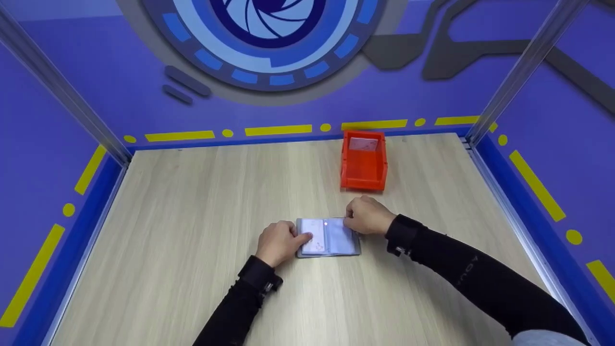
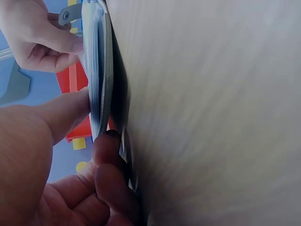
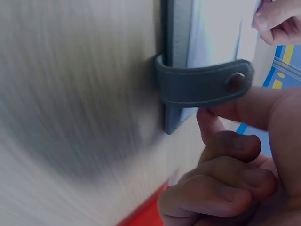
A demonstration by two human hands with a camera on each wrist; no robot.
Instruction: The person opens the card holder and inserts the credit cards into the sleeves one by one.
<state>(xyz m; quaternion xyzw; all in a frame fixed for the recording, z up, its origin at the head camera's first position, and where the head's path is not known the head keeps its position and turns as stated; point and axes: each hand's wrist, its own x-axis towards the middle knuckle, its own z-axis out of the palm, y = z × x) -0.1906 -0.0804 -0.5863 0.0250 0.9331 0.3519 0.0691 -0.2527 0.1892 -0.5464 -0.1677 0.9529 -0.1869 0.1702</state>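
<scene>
A small grey card holder (image 1: 341,242) lies spread on the table, its clear sleeves facing up. A pale printed card (image 1: 313,244) shows in the left sleeve. My left hand (image 1: 278,244) grips the holder's left edge, thumb (image 2: 70,110) over the sleeves and fingers curled beneath the cover. At the top right corner, my right hand (image 1: 369,216) pinches a sleeve page between thumb and index finger, the other fingers curled in. Close by that hand, the holder's grey strap (image 3: 197,85) with a round snap sticks up, partly covering the thumb in the right wrist view.
Behind the right hand stands a red open-front bin (image 1: 362,184), near the back wall. A pale pink printed card (image 1: 363,144) shows at its far end. Purple panels (image 1: 307,113) enclose the wooden table (image 1: 202,202) at the back and both sides.
</scene>
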